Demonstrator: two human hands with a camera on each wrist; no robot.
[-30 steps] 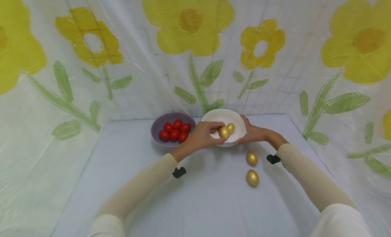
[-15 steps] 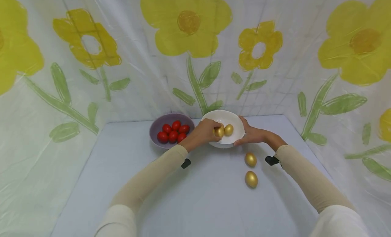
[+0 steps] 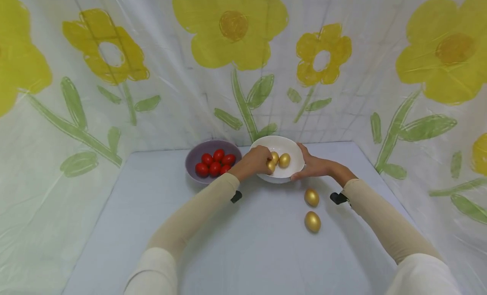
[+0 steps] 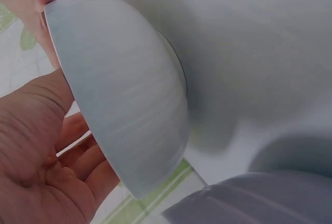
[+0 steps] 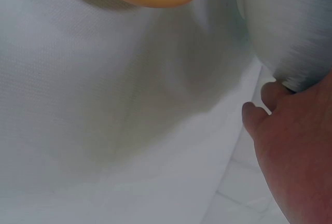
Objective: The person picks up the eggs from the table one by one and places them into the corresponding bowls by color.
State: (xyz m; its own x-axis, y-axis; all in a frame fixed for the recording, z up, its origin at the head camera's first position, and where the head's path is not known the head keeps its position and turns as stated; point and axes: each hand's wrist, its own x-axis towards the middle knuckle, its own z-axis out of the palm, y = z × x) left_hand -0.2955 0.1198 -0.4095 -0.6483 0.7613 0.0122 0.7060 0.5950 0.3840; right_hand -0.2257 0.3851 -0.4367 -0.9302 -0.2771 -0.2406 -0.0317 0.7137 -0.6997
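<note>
A white bowl [image 3: 293, 149] stands at the back middle of the table with golden eggs [image 3: 284, 160] inside. Over its left rim reaches my left hand [image 3: 255, 162], its curled fingers holding a golden egg [image 3: 271, 166] low in the bowl. The left wrist view shows the bowl's outer wall [image 4: 124, 89] hiding the fingertips and that egg. My right hand [image 3: 313, 165] grips the bowl's right side, thumb at the front and fingers behind. In the right wrist view, part of the right hand [image 5: 303, 141] lies against the bowl's wall [image 5: 290, 22].
Left of the white bowl stands a purple bowl [image 3: 193, 162] with several red eggs [image 3: 214, 168]. Two golden eggs lie on the table, one [image 3: 312, 197] near the right wrist, the other [image 3: 313, 222] closer to the front. A flowered curtain [image 3: 175, 105] hangs behind the table.
My left hand has moved down into the white bowl with the golden egg, turning so the knuckles face up. The right hand keeps its grip on the bowl.
</note>
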